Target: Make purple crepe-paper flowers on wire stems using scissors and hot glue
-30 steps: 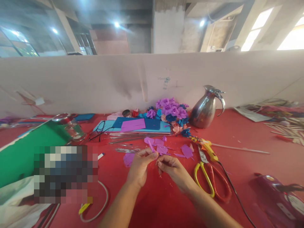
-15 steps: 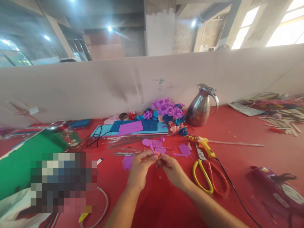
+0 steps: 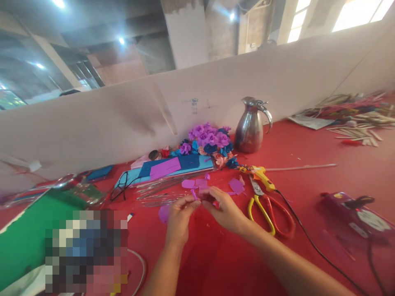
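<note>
My left hand pinches a narrow purple paper strip, which stands up from between thumb and fingers. Close against those fingertips is my right hand, its fingers curled together in a pinch; what lies between them is hidden. Just beyond the hands, loose purple paper petals are scattered over the red table. Another purple piece lies beside my left hand, partly covered by it. A larger cut purple piece rests beyond my right hand.
Scissors with yellow and red handles and a yellow glue gun lie to the right. A steel jug stands behind, beside a heap of paper flowers. Glasses, thin wires and a purple power strip are around.
The view has tilted and shifted to the right. My hands stay together around the purple strip; the right hand's fingers have lifted slightly and spread over the left fingertips.
</note>
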Available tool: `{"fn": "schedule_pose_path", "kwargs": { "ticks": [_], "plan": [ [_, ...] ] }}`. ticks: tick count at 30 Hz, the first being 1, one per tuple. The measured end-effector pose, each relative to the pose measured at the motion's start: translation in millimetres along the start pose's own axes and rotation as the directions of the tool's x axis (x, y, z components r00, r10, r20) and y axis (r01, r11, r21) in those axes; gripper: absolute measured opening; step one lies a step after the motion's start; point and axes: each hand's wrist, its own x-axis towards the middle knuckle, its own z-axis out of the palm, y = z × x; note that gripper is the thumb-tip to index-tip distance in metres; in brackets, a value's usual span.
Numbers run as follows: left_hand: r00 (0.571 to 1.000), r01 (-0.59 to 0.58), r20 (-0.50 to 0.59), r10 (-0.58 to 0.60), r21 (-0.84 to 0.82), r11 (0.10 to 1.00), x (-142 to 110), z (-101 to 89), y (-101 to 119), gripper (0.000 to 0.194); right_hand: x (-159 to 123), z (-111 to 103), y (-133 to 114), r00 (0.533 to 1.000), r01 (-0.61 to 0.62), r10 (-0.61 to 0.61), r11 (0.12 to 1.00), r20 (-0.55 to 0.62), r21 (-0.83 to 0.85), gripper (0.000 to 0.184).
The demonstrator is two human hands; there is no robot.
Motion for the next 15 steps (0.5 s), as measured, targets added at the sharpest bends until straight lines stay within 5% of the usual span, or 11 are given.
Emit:
{"fn": "schedule_pose_path", "kwargs": {
  "ticks": [4, 8, 10, 12, 15],
  "plan": [
    [0.997, -0.035, -0.074, 0.035, 0.003, 0.999, 1.3, -0.5, 1.3, 0.010, 2.6, -9.7, 4.7, 0.969, -0.148, 0.147, 0.989, -0.197, 0.007, 0.025],
    [0.989, -0.109, -0.100, 0.110, 0.016, 0.994, 3.7, -1.7, -0.2, 0.013, 5.0, -19.2, 7.2, 0.852, -0.171, 0.076, 0.976, -0.518, -0.137, 0.007],
    [0.988, -0.124, -0.094, 0.123, -0.013, 0.992, 3.3, -0.6, -1.6, 0.015, 4.2, -15.7, 6.5, 0.898, -0.118, 0.017, 0.972, -0.440, -0.205, 0.021],
    [0.994, -0.089, -0.075, 0.082, -0.086, 0.992, 1.6, 1.5, -3.1, 0.016, 0.9, -5.7, 4.9, 0.973, -0.071, 0.030, 0.982, -0.228, -0.174, 0.024],
    [0.999, 0.017, -0.026, -0.024, -0.234, 0.972, -1.2, 4.3, -5.1, 0.018, -6.9, 11.9, 2.2, 0.996, -0.092, 0.090, 0.991, -0.020, -0.102, 0.020]
  ]
}}
